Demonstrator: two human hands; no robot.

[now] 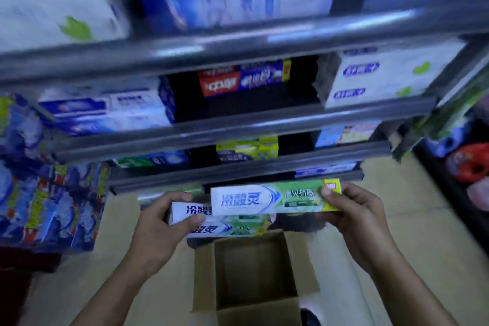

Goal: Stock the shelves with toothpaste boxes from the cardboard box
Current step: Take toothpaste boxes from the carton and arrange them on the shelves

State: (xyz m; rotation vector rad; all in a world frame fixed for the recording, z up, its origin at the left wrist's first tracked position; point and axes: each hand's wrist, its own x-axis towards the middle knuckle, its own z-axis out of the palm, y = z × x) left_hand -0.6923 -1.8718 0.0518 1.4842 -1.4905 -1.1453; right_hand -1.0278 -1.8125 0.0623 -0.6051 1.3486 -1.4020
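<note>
While your left hand [156,222] grips the lower toothpaste box [182,213] above the cardboard box [205,272], keep it level. Upper toothpaste box [267,200]: your right hand [354,209] pinches its yellow end, fingers curled. Feed it lengthways & flat over the shelf rail [370,147], w/o snagging a corner.

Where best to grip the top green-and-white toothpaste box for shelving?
At its yellow right end, from the right, as the right hand does. The toothpaste box is long, slim and level, so an end grip probably leaves its length free to slide in.
</note>
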